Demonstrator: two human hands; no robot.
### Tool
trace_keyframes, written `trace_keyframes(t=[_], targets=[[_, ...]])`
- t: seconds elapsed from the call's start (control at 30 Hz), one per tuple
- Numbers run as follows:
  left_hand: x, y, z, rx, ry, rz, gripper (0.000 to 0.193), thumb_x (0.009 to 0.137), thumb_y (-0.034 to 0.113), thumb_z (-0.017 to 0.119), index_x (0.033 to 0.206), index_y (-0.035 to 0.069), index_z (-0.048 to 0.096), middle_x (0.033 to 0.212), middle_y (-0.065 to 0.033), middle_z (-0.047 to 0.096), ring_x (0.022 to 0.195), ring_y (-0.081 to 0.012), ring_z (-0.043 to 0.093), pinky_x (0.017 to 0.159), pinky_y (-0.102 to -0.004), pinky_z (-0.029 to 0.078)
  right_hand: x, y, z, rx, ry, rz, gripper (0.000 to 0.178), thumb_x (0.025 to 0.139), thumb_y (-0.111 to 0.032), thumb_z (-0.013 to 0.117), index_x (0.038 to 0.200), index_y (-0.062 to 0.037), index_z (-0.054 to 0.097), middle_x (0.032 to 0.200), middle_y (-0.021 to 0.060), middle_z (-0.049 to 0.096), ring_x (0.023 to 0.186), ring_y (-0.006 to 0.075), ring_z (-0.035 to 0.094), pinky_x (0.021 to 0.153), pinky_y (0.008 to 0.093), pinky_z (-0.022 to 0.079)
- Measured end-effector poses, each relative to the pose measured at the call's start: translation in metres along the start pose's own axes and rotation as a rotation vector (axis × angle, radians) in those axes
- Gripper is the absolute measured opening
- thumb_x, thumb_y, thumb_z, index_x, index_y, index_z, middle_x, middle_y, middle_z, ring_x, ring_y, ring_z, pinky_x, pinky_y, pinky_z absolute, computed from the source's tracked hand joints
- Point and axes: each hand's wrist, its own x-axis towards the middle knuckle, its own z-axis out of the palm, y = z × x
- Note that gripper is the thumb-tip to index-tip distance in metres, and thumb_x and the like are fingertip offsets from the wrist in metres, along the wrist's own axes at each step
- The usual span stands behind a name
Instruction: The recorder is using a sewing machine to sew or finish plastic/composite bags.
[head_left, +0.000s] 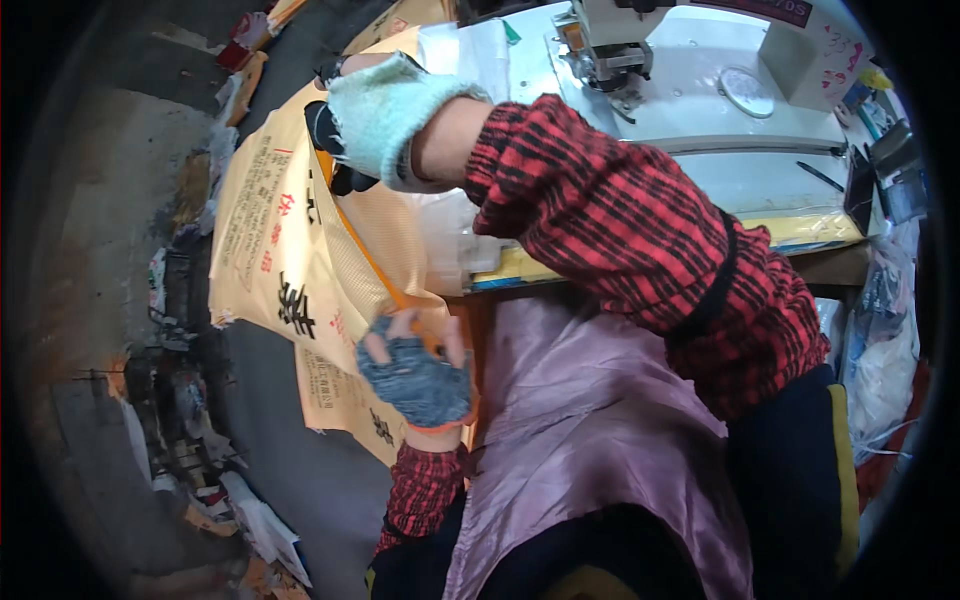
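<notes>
A yellowish woven sack (255,230) with red and black printing hangs at the left of the table, an orange strip along its edge. My left hand (415,375), in a blue-grey glove with bare fingertips, is closed on the sack's lower edge by the strip. My right hand (375,115), in a pale mint glove, reaches across to the left and is closed at the sack's upper edge. Black coverings or pieces show about its fingers; I cannot tell which. The glove partly hides what lies under these fingers.
A white sewing machine (690,60) stands on the table at the upper right, with a dark pen-like stick (820,177) on it. Clear plastic sheets (450,235) lie at the table's left edge. Scraps (260,525) litter the floor at left. Plastic bags (885,340) hang at right.
</notes>
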Motion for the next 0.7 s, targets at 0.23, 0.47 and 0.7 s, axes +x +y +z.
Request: trace_keyframes(t=[0.23,0.47,0.7], targets=[[0.016,-0.031,-0.03,0.227,0.106,0.032,0.021,0.067,0.012,0.071,0.083,0.006,0.058,0.082,-0.0103,0.051,0.077,-0.0277,0.052,0.066,-0.0383,0.041,0.036,-0.028,0.006,0.115,0.037,-0.019,0.029,0.074,-0.032,0.067,0.087,-0.006,0.067,0.081,0.013,0.066,0.071,0.0281,0.064,0.065,0.0356,0.052],[0.034,-0.013,-0.029,0.135,0.142,-0.021,0.021,0.073,0.01,0.067,0.09,0.0,0.061,0.082,-0.0138,0.054,0.077,-0.031,0.055,0.069,-0.0386,0.046,0.048,-0.018,0.06,0.692,0.421,-0.016,0.022,0.084,-0.011,0.056,0.104,-0.0009,0.058,0.082,0.0125,0.063,0.067,0.0205,0.064,0.055,0.0292,0.05],[0.05,-0.043,-0.025,-0.421,0.002,-0.395,0.02,0.085,0.007,0.059,0.099,-0.006,0.058,0.083,-0.0059,0.06,0.072,-0.01,0.053,0.064,-0.0237,0.045,-0.02,-0.015,0.033,1.364,0.265,0.203,0.031,0.089,-0.021,0.051,0.114,-0.0019,0.053,0.086,0.0075,0.064,0.085,0.0159,0.062,0.075,0.0258,0.049]])
